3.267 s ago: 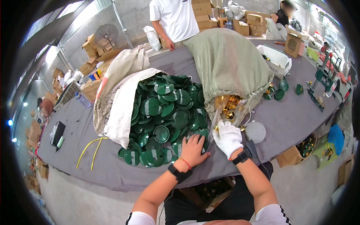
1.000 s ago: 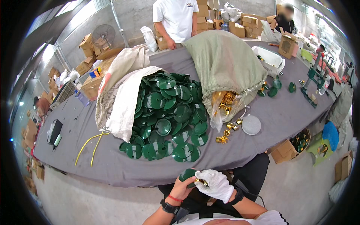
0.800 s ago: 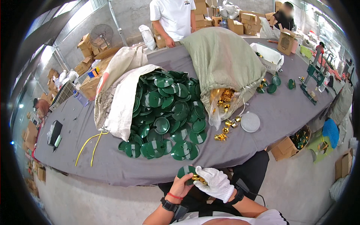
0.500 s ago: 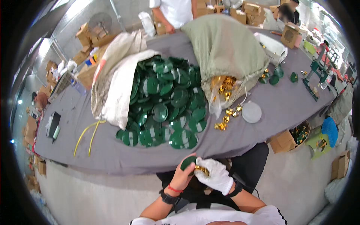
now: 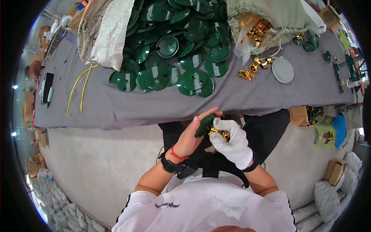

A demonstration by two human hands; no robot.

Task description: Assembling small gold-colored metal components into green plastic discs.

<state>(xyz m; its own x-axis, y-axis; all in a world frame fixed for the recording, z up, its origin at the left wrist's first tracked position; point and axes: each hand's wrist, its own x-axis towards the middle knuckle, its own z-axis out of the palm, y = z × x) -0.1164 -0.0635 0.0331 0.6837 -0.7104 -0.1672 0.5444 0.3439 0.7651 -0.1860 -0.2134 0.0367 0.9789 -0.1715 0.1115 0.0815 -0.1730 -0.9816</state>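
My bare left hand (image 5: 184, 141) holds a dark green round disc (image 5: 205, 125), tilted, between thumb and fingers. In a white knitted glove, my right hand (image 5: 235, 144) grips a shiny gold fitting (image 5: 220, 134) close against the disc's face; whether the two are joined is hidden. Both hands are over my lap, just off the table's front edge. On the table lies a heap of glossy green discs (image 5: 167, 46) with small centre holes, spilling from a white woven sack (image 5: 112, 34). To its right, several gold fittings (image 5: 254, 66) lie near a pale round lid (image 5: 283, 70).
A grey cloth covers the table (image 5: 127, 106). An olive sack (image 5: 284, 19) holds more gold pieces. Yellow cord (image 5: 79, 83) lies at left, near a black box (image 5: 47, 86). Right of my legs stands a cardboard box (image 5: 299, 116) of green-and-gold parts, beside a blue item (image 5: 340, 130).
My view has tipped downward, so the table sits higher in the picture. Both hands keep their hold, with the gold fitting still held against the green disc.
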